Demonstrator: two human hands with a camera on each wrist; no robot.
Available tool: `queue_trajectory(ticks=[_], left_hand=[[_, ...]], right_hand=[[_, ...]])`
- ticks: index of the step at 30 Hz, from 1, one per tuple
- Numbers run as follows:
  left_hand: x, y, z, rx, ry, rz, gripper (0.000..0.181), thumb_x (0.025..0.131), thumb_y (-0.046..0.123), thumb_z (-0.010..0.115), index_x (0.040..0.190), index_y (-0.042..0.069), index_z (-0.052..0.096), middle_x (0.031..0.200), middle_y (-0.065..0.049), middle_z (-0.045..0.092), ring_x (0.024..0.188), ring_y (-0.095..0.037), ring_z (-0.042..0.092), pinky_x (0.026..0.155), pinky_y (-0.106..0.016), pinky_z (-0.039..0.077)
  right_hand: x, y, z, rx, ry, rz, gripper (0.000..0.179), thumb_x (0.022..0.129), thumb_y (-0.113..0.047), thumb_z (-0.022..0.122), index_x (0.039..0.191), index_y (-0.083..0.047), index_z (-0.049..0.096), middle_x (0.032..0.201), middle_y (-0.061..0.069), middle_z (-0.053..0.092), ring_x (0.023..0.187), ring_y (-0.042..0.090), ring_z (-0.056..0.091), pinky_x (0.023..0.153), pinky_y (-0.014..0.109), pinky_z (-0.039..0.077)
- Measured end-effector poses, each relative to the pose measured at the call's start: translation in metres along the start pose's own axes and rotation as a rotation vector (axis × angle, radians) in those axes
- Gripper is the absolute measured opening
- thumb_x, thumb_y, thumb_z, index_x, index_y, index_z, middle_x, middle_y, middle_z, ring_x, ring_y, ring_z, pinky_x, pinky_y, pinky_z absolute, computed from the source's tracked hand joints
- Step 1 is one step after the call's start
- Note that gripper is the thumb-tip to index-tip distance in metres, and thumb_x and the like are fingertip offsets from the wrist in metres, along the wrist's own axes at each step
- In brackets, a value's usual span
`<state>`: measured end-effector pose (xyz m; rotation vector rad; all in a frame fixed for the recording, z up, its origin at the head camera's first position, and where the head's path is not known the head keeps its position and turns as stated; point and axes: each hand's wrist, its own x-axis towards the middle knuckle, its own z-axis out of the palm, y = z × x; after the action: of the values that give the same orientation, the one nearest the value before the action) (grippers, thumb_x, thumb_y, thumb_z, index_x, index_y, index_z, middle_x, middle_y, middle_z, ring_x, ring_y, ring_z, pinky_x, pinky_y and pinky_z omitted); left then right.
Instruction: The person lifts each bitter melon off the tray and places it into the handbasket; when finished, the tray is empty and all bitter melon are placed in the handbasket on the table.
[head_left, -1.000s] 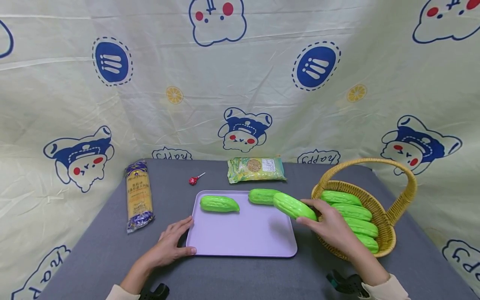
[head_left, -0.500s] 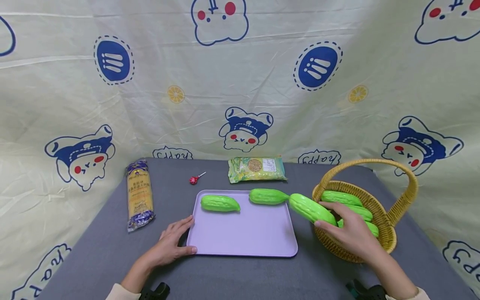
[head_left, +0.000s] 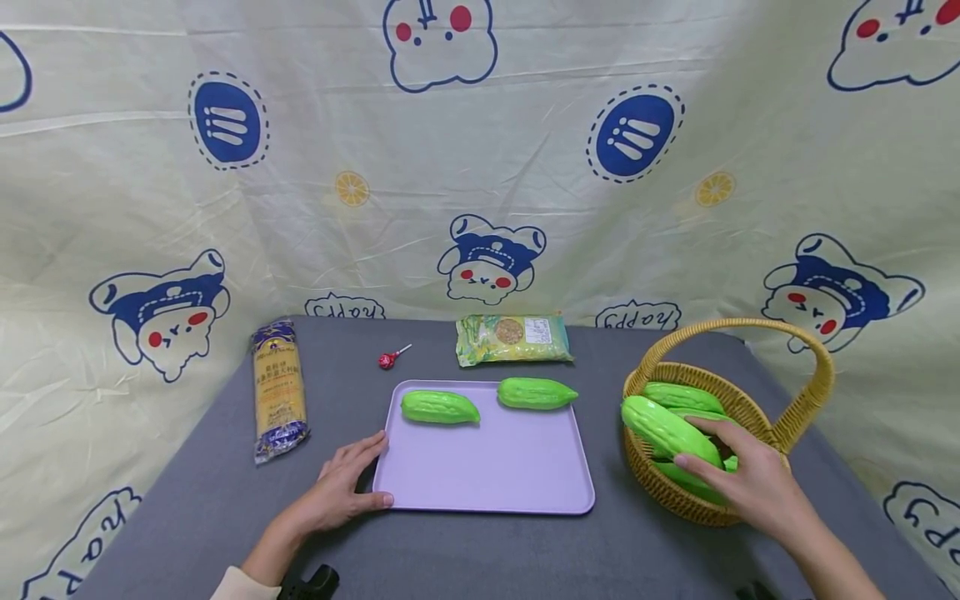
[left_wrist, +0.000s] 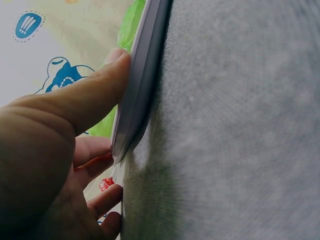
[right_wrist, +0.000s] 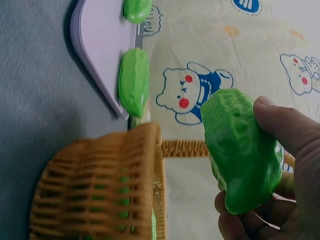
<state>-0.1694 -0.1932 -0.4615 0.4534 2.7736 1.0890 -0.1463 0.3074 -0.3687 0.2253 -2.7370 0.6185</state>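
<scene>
My right hand pinches a bright green bitter melon over the wicker basket. The right wrist view shows this bitter melon raised beyond the basket rim, thumb on one side and fingers on the other. Several more bitter melons lie in the basket, partly hidden by the held one and my hand. A lilac tray bears two bitter melons, one at the back left and one at the back right. My left hand touches the tray's left side, thumb at its near corner, fingers fairly straight.
Behind the tray lie a red lollipop and a green-yellow snack packet. A blue and gold pasta bag is at the left. The basket's tall handle arches above it. A printed cloth hangs behind the grey table.
My right hand has carried the bitter melon rightward, from over the tray's right edge to over the basket. My left hand and the two bitter melons on the tray have stayed put.
</scene>
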Motion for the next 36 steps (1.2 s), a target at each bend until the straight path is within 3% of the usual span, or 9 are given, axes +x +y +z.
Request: queue_trajectory(ticks=[7,12,18,27,36], left_hand=[[0.000,0.000,0.000,0.007,0.004,0.004,0.083,0.077,0.041,0.074,0.144,0.009,0.038,0.155,-0.010,0.030,0.134,-0.039,0.028,0.102,-0.065,0.021],[0.000,0.001,0.000,-0.002,-0.002,-0.005,0.083,0.077,0.041,0.074,0.145,0.009,0.037,0.155,-0.010,0.029,0.135,-0.038,0.028,0.102,-0.065,0.020],[0.000,0.002,0.000,0.001,-0.003,-0.010,0.083,0.077,0.041,0.074,0.145,0.009,0.037,0.155,-0.010,0.029,0.135,-0.039,0.027,0.103,-0.065,0.020],[-0.001,0.001,0.000,0.012,0.005,0.002,0.083,0.077,0.042,0.074,0.145,0.009,0.037,0.155,-0.010,0.030,0.135,-0.039,0.028,0.102,-0.065,0.021],[-0.001,0.001,0.002,-0.006,0.013,0.000,0.083,0.077,0.041,0.074,0.144,0.008,0.038,0.154,-0.011,0.031,0.134,-0.038,0.028,0.101,-0.064,0.021]], right_hand=[[-0.002,0.012,-0.004,-0.031,-0.037,0.083,0.059,0.082,-0.044,0.070,0.126,-0.007,0.057,0.112,0.021,0.062,0.086,0.021,0.055,0.063,0.032,0.040],[-0.003,0.021,-0.004,-0.035,-0.039,0.102,0.060,0.083,-0.044,0.069,0.126,-0.005,0.057,0.113,0.024,0.062,0.090,0.029,0.057,0.064,0.033,0.041],[-0.001,0.029,-0.003,-0.045,-0.066,0.145,0.066,0.085,-0.048,0.064,0.129,-0.001,0.053,0.121,0.031,0.055,0.101,0.044,0.054,0.072,0.050,0.044],[0.007,0.036,0.002,-0.052,-0.132,0.232,0.076,0.087,-0.058,0.056,0.133,0.002,0.047,0.128,0.035,0.048,0.109,0.050,0.048,0.078,0.058,0.042],[0.017,0.036,0.010,-0.066,-0.136,0.208,0.078,0.088,-0.057,0.054,0.131,0.007,0.047,0.128,0.036,0.047,0.110,0.054,0.046,0.082,0.063,0.039]])
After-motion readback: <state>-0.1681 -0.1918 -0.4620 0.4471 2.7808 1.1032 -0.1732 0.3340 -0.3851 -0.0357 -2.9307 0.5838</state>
